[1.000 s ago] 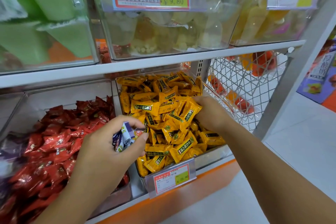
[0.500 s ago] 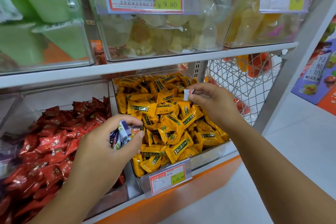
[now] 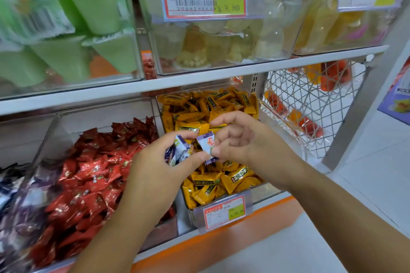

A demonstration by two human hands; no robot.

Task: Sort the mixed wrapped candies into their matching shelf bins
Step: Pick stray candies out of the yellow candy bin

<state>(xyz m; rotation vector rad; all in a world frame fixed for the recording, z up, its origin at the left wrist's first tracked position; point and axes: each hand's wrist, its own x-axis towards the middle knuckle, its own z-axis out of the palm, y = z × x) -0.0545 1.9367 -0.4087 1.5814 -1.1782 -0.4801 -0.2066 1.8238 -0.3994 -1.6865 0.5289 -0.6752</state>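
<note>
My left hand (image 3: 163, 162) holds a small bunch of purple-and-white wrapped candies (image 3: 177, 150) between thumb and fingers, in front of the bins. My right hand (image 3: 235, 139) pinches one more purple-and-white candy (image 3: 208, 143) and brings it against the bunch. Both hands hover over the clear bin of yellow wrapped candies (image 3: 206, 117). To the left lies the bin of red wrapped candies (image 3: 95, 168). At the far left edge a bin of dark purple candies (image 3: 13, 201) shows, blurred.
The upper shelf carries clear bins of green jelly cups (image 3: 66, 29), pale jelly cups (image 3: 210, 44) and yellow packs (image 3: 337, 26). A wire basket (image 3: 310, 106) stands right of the yellow bin. A price tag (image 3: 224, 213) hangs on the yellow bin's front.
My right hand lifted a purple-and-white candy out of the yellow bin and carried it left and down to the bunch in my left hand. The view shifted slightly.
</note>
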